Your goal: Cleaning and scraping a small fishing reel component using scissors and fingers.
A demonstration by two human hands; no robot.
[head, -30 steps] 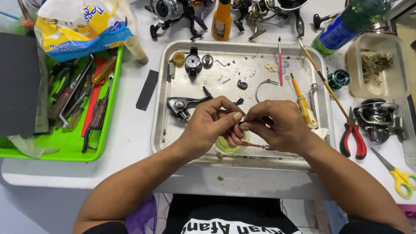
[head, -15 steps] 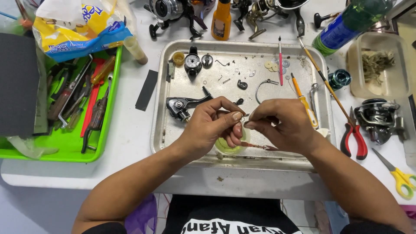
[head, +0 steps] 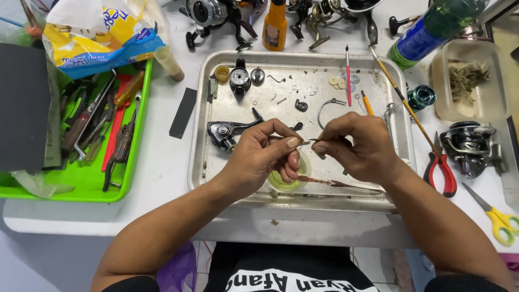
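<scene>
Over a metal tray [head: 205,162], my left hand [head: 265,154] and my right hand [head: 359,146] meet fingertip to fingertip, both pinching a small metal part [head: 308,143] between them. The part is mostly hidden by the fingers. Under my left hand sits a small round cup of greenish grease [head: 286,181]. A thin brush [head: 335,183] lies just below my hands. A black reel body [head: 227,132] lies left of my left hand in the tray.
A green tray [head: 130,162] of screwdrivers and pliers stands at the left. Red pliers [head: 440,167], yellow scissors [head: 500,219] and a fishing reel [head: 470,143] lie at the right. Reels, an orange bottle [head: 274,24] and a green bottle [head: 432,27] line the back.
My right hand has shifted slightly right and the fingertips have moved a little apart, with the small part still pinched between both hands.
</scene>
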